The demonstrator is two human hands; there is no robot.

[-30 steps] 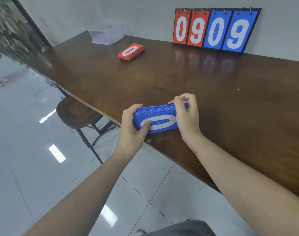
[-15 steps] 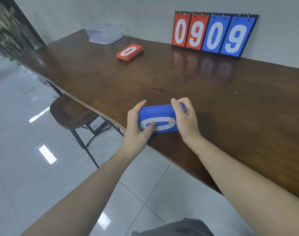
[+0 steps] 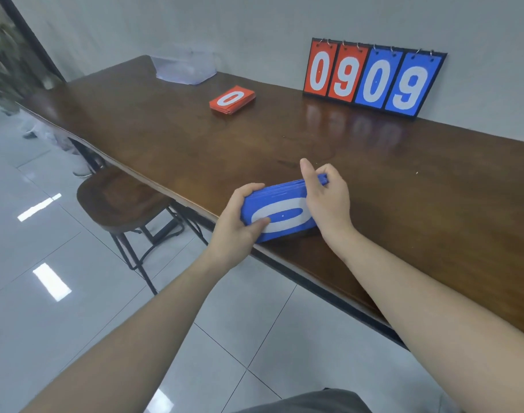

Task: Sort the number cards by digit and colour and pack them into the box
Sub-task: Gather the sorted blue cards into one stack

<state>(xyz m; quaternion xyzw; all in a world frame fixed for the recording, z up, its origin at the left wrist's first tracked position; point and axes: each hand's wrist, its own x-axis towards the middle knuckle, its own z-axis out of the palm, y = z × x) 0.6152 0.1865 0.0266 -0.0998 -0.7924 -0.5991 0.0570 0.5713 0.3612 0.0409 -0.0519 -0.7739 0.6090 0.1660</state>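
head view – single wide-angle camera worn on the head | faces forward and down, along both forearms, onto the near edge of the table [image 3: 374, 186] | hands close, far wall well off – no second view to overlap

- Your right hand [image 3: 326, 198] covers the right end of the blue card stack [image 3: 280, 214]; you cannot count its cards.
- Your left hand [image 3: 240, 225] hides the stack's left end.
- The clear box [image 3: 184, 68] at the table's far end is blurred; its contents cannot be told.
- The stool [image 3: 120, 201] is partly hidden under the table [image 3: 404, 189].
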